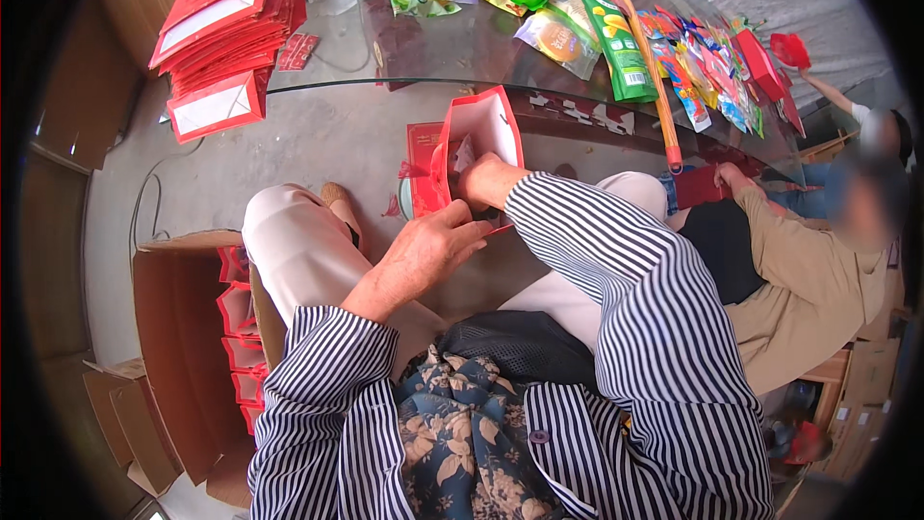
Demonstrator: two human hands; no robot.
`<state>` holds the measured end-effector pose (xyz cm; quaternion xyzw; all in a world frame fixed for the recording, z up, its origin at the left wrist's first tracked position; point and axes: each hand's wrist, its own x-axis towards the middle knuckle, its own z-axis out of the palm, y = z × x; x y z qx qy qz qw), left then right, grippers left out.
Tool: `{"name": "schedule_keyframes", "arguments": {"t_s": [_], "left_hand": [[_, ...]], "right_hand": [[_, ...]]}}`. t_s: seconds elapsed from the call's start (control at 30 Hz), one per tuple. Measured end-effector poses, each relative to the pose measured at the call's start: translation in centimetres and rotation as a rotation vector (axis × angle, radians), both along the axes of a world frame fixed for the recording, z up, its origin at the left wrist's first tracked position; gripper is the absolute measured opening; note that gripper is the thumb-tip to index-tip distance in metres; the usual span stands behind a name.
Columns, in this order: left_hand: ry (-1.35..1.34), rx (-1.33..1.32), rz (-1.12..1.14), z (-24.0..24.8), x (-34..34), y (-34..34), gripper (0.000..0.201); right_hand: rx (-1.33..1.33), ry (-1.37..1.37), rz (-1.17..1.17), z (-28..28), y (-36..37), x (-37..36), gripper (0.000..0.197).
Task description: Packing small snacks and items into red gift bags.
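A red paper gift bag (511, 114) with a white inside stands open between my knees, below the table's near edge. My right hand (489, 181) reaches down into its mouth. The fingers of that hand are hidden inside the bag, so what they hold cannot be told. My left hand (428, 255) is at the near side of the bag, with its fingers curled on the bag's red edge. A small greyish packet shows inside the bag, beside my right hand.
A stack of flat red bags (221, 29) lies on the glass table (423, 43) at far left. Snack packets, a green pouch (621, 48) and an orange stick (647, 58) lie right. A cardboard box (183, 347) holding red bags stands left. Another person (799, 270) sits right.
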<state>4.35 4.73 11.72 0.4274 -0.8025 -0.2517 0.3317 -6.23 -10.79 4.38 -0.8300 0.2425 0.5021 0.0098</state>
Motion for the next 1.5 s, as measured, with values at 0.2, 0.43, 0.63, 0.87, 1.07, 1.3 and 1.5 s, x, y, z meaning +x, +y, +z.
{"name": "schedule_keyframes", "arguments": {"t_s": [0.2, 0.43, 0.63, 0.87, 1.07, 1.3, 1.5], "left_hand": [[0.013, -0.019, 0.025, -0.1, 0.4, 0.4, 0.024], [0.026, -0.015, -0.004, 0.2, -0.2, -0.1, 0.024], [-0.020, -0.037, 0.028, 0.4, 0.2, 0.1, 0.024], [0.032, -0.107, 0.027, 0.3, 0.7, 0.2, 0.024], [0.043, -0.084, 0.014, 0.8, 0.6, 0.0, 0.024], [0.026, -0.048, 0.006, 0.6, 0.6, -0.2, 0.025], [0.028, -0.029, 0.005, 0.8, 0.8, -0.7, 0.024]], "right_hand": [[-0.033, -0.233, -0.086, 7.4, 2.2, -1.2, 0.028], [-0.035, -0.272, -0.023, 5.0, 1.2, -0.8, 0.026], [-0.007, -0.353, -0.156, 8.2, 2.0, -0.9, 0.028], [0.214, -0.952, -0.160, 15.2, 0.6, -2.4, 0.023], [-0.213, -1.448, -0.117, 15.5, -6.7, -1.9, 0.033], [-0.532, -1.199, -0.112, 10.6, -13.2, 1.5, 0.044], [-0.523, -1.285, -0.204, 10.3, -16.2, 2.7, 0.042]]}}
